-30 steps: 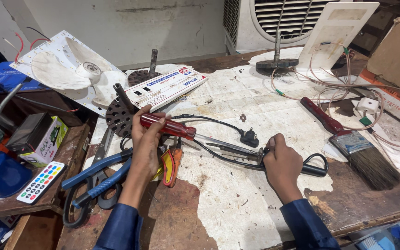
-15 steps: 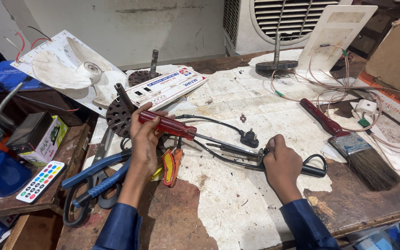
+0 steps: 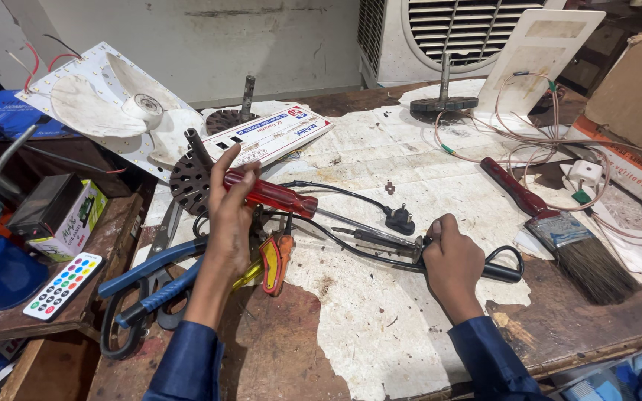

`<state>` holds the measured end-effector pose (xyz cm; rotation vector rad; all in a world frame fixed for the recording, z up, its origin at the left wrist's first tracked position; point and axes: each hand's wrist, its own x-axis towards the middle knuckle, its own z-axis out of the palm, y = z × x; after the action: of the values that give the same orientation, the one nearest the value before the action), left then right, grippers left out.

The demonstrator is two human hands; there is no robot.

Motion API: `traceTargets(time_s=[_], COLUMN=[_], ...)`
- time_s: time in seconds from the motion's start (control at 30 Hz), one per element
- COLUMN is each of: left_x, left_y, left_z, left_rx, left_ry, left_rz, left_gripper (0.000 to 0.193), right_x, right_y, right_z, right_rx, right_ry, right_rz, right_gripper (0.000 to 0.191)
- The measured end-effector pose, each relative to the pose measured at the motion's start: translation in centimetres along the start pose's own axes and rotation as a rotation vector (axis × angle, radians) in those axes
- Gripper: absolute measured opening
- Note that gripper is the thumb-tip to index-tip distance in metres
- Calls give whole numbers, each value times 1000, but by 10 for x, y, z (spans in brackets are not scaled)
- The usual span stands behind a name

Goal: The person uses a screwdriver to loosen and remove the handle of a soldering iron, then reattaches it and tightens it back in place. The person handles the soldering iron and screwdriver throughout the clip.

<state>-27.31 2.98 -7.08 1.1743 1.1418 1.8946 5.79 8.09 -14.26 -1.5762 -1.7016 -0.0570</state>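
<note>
**Two hands, a screwdriver and a soldering iron on a cluttered desk**

The left hand (image 3: 230, 215) lies over the translucent red plastic handle of a long screwdriver (image 3: 273, 194), fingers curled loosely round its near end while the steel shaft runs off to the right across the peeling white paper that covers the worn wooden desk (image 3: 566, 327). The grip looks light, thumb on top, as if to steady the tool rather than bear down on it. The forearm reaches forward in a dark blue sleeve (image 3: 187, 364).

The right hand (image 3: 451, 260) is closed in a fist round the black handle of a slim soldering iron (image 3: 380, 239), whose metal tip points left toward the screwdriver shaft; holding it low and flat keeps the tip close to the desk surface. Its black cord (image 3: 507, 260) loops out just beside the knuckles.

Near the left wrist lie orange-handled pliers (image 3: 276, 260) and blue-handled cutters (image 3: 150, 278). A round perforated motor rotor (image 3: 187, 178) sits just behind the left fingers, and a red-handled paintbrush (image 3: 559, 230) rests well to the right.
</note>
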Motion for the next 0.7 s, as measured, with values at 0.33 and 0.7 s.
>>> traceTargets(time_s=[0.33,0.7], left_x=[-9,-6], left_y=[24,14], left_z=[5,2], left_rx=[57,-116], left_ry=[53,-30], left_rz=[-117,-121], left_gripper=[54,53], right_x=[1,2], right_y=[-2,-3], right_z=[0,-1], right_rx=[-23,-57], right_ry=[-7,-7], right_rz=[38,50], right_gripper=[12,13])
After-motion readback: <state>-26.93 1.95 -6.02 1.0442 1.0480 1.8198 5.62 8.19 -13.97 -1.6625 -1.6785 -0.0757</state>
